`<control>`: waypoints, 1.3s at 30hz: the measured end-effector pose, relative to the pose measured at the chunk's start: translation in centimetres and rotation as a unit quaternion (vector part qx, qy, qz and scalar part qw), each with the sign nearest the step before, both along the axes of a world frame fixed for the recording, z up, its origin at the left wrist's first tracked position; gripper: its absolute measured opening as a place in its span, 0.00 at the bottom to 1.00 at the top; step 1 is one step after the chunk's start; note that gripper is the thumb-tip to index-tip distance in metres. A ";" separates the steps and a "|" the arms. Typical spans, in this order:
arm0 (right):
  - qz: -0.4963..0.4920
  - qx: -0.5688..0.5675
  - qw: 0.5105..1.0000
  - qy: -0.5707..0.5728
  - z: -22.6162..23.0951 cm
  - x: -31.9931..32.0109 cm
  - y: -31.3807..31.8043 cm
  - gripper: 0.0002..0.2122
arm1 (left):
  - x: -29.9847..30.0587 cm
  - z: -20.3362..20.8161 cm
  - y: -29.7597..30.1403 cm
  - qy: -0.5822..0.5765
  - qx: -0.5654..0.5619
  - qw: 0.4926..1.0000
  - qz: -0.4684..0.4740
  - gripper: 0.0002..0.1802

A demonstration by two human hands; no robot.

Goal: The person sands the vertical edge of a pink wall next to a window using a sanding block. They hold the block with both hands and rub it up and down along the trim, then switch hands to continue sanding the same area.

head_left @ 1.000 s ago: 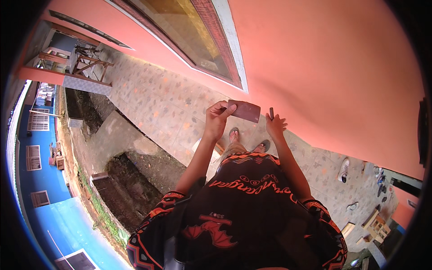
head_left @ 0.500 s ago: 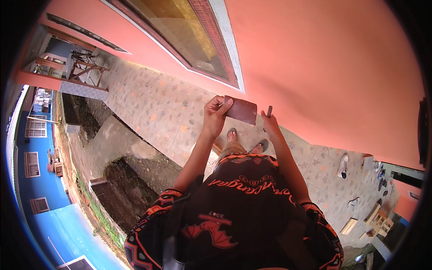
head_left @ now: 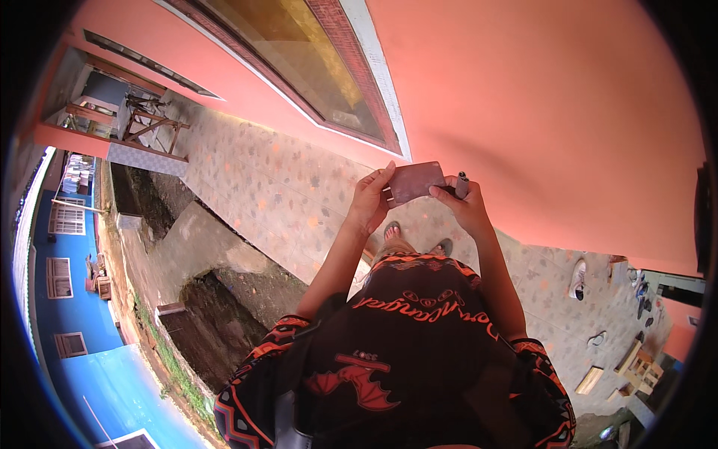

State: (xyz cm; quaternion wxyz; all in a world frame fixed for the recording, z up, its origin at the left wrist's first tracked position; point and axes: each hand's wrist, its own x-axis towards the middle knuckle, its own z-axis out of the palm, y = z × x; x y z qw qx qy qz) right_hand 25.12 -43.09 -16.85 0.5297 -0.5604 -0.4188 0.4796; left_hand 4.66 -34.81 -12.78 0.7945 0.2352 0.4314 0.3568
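Observation:
In front of my chest, my left hand (head_left: pixel 369 199) pinches the left edge of a reddish-brown rectangular sheet (head_left: pixel 414 182), thumb on top. Its surface looks smooth and slightly bent; the exact kind cannot be made out. My right hand (head_left: pixel 471 212) is closed, its thumb and fingers at the sheet's right edge. A short dark grey cylinder (head_left: pixel 463 184) sticks up from between the right fingers. Both hands are raised above the tiled floor (head_left: pixel 269 179), close to the pink wall (head_left: pixel 538 135).
A framed window (head_left: pixel 329 67) is set in the wall ahead. To the left, the walkway edge drops to a dirt ditch (head_left: pixel 217 314). Shoes (head_left: pixel 577 280) and wooden pieces (head_left: pixel 589 379) lie on the right. A wooden stand (head_left: pixel 153 127) is far left; a blue building (head_left: pixel 71 262) lies beyond.
My right hand has come up to the sheet and now touches its right edge, with the dark cylinder still in it. The left hand and sheet have shifted slightly right.

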 end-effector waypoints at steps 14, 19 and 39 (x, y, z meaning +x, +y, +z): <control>0.381 0.325 0.816 0.287 16.0 7.4 -4.0 0.21 | -1.0 -1.7 -1.3 0.082 0.272 0.959 -0.025 0.11; 0.373 0.239 0.800 0.405 4.8 5.4 -1.6 0.17 | -0.2 -1.2 -1.8 0.039 0.228 0.973 0.004 0.08; -0.030 -0.294 0.930 0.218 -17.5 -1.6 -2.7 0.27 | -1.7 -1.8 -0.7 -0.056 0.171 0.984 0.015 0.09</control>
